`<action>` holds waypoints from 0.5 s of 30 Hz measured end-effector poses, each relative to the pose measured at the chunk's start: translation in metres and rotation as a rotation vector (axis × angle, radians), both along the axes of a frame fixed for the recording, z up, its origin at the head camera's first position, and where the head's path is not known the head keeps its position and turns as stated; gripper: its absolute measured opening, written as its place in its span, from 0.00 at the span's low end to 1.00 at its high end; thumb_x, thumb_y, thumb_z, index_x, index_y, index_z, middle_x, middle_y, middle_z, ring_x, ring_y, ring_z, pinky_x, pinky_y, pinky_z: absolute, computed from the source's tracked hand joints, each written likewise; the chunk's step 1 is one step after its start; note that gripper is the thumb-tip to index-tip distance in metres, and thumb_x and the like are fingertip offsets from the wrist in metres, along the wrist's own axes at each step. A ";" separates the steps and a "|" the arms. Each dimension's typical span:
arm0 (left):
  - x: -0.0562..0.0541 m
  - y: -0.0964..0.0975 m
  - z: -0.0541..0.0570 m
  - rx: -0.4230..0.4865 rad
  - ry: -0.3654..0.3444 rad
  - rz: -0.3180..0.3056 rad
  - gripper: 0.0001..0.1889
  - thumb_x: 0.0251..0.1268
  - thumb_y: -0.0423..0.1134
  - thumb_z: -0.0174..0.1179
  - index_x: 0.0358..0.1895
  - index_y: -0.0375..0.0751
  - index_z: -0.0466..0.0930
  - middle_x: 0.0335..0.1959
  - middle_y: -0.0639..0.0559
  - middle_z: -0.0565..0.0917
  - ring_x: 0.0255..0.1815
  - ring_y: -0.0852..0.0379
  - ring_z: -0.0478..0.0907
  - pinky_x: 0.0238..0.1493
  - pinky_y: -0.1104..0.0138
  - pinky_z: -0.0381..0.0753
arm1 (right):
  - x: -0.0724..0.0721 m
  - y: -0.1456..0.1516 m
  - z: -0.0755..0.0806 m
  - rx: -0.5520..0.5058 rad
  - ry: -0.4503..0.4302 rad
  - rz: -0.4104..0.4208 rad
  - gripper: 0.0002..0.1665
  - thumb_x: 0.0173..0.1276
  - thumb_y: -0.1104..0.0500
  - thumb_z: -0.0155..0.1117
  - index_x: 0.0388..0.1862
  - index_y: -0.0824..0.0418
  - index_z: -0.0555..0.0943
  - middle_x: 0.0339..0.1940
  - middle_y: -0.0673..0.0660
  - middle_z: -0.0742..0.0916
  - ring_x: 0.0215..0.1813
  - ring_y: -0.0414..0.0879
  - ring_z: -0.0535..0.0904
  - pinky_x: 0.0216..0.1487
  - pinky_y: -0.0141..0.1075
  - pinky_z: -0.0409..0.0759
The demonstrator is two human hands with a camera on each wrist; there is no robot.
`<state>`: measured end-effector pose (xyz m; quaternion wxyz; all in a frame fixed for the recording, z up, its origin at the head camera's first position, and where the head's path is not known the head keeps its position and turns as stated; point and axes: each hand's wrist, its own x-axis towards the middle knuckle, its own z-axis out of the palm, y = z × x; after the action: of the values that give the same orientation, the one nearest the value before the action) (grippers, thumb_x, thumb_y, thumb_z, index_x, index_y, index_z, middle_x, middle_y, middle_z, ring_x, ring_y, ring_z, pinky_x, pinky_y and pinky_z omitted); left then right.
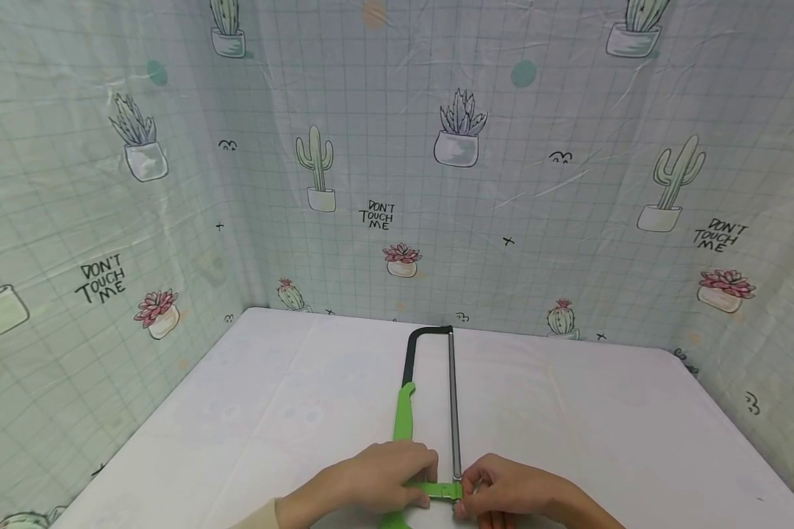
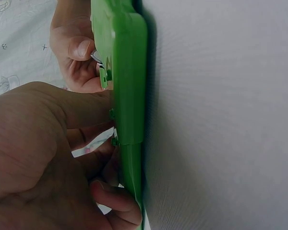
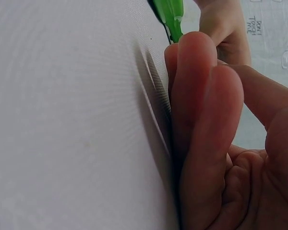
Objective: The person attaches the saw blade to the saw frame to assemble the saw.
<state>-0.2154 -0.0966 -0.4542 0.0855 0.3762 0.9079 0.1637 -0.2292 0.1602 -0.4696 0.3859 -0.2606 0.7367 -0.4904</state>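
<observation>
A hacksaw lies on the white table, its black frame (image 1: 410, 354) pointing away and its grey blade (image 1: 454, 411) along the right side. Over its green handle (image 1: 403, 415) my left hand (image 1: 390, 474) grips with curled fingers, by the green crossbar (image 1: 440, 490). My right hand (image 1: 512, 485) pinches the near end of the blade mount, where the crossbar meets the blade. A small metal piece (image 2: 96, 57) shows at the right thumb in the left wrist view. The right fingers (image 3: 201, 96) hide most of the pinched part in the right wrist view.
The white table (image 1: 317, 389) runs back to a cloth wall (image 1: 397, 176) printed with cacti and words. The same cloth hangs along the left and right sides. The saw's far end lies close to the table's back edge.
</observation>
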 end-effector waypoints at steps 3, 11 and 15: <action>0.000 0.000 0.000 0.001 0.000 -0.003 0.08 0.64 0.50 0.69 0.41 0.60 0.79 0.31 0.70 0.72 0.33 0.72 0.68 0.34 0.75 0.71 | 0.000 0.000 0.000 0.004 0.006 -0.007 0.11 0.71 0.53 0.67 0.29 0.55 0.79 0.16 0.47 0.83 0.16 0.31 0.73 0.18 0.23 0.70; -0.001 0.000 -0.001 0.002 -0.007 0.000 0.08 0.65 0.50 0.69 0.42 0.60 0.79 0.32 0.70 0.73 0.34 0.73 0.68 0.35 0.75 0.71 | 0.001 -0.001 0.000 0.015 0.007 -0.019 0.11 0.70 0.52 0.66 0.29 0.55 0.81 0.15 0.45 0.82 0.15 0.31 0.74 0.18 0.23 0.71; 0.000 0.000 0.000 0.002 -0.013 0.005 0.08 0.64 0.50 0.69 0.41 0.60 0.79 0.31 0.70 0.73 0.33 0.72 0.69 0.35 0.75 0.71 | 0.000 -0.002 0.002 0.008 0.005 -0.011 0.11 0.71 0.52 0.65 0.29 0.55 0.80 0.15 0.45 0.82 0.15 0.31 0.74 0.18 0.23 0.71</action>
<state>-0.2157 -0.0963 -0.4542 0.0906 0.3728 0.9082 0.1675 -0.2290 0.1583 -0.4676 0.3824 -0.2561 0.7409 -0.4892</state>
